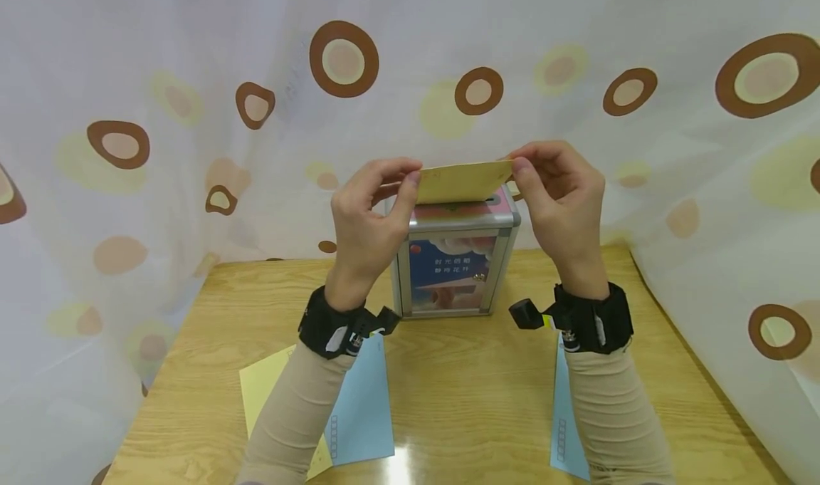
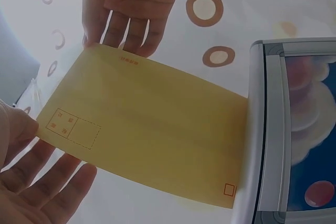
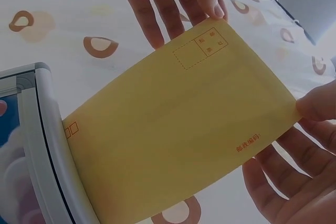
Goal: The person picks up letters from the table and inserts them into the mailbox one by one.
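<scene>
A yellow envelope [image 1: 463, 182] with red print is held above the metal-framed mailbox [image 1: 506, 257] by both hands. My left hand [image 1: 374, 204] pinches its upper left corner between thumb and fingers, and my right hand [image 1: 565, 204] pinches the upper right corner. In the left wrist view the envelope [image 2: 152, 124] slopes down to the box's silver rim [image 2: 255, 129]. Its lower edge passes out of sight behind that rim, so how deep it sits cannot be told. A dark slot end [image 1: 493, 199] shows on the pink box top.
On the wooden table [image 1: 448, 378] a blue envelope [image 1: 366, 407] overlaps a yellow one [image 1: 264, 385], both partly under the left forearm. Another blue envelope [image 1: 564, 421] lies by the right forearm. A patterned curtain [image 1: 397, 122] hangs behind and along the sides.
</scene>
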Available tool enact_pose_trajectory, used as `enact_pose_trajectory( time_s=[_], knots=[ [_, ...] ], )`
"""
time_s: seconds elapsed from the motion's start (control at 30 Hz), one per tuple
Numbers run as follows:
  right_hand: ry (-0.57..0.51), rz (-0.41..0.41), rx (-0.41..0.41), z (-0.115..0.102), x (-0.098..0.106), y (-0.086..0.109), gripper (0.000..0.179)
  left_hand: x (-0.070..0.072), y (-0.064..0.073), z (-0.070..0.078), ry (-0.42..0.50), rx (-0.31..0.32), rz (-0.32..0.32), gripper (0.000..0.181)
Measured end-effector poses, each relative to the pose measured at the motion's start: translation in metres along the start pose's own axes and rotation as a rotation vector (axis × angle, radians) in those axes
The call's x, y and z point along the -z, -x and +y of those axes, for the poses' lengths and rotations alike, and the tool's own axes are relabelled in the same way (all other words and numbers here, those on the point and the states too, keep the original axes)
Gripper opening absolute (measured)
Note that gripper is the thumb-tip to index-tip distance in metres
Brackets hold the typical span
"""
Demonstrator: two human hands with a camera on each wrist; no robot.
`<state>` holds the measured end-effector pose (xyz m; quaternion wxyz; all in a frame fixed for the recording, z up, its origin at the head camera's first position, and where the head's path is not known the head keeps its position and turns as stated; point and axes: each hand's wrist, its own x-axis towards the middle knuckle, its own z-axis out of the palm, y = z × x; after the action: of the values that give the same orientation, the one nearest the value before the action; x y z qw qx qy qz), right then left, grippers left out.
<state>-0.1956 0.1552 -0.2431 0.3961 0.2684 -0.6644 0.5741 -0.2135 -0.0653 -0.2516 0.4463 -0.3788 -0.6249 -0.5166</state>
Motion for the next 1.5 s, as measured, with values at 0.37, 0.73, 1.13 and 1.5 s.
enact_pose_trajectory(
  time_s=[0.37,0.73,1.13,1.5],
  knots=[
    [0.001,-0.029,-0.001,-0.003,-0.003,0.001,0.013,0.002,0.004,0.001,0.028,0.047,0.026,0.013],
    [-0.049,-0.044,0.003,-0.002,-0.005,0.003,0.013,0.001,0.01,-0.003,0.049,0.083,0.034,0.014],
    [-0.048,-0.053,-0.005,-0.001,-0.005,0.005,0.013,0.002,0.013,-0.004,0.049,0.087,0.029,0.012],
    [-0.078,-0.071,0.004,0.003,-0.005,0.006,0.012,0.003,0.016,-0.005,0.025,0.087,0.015,0.012]
  ],
)
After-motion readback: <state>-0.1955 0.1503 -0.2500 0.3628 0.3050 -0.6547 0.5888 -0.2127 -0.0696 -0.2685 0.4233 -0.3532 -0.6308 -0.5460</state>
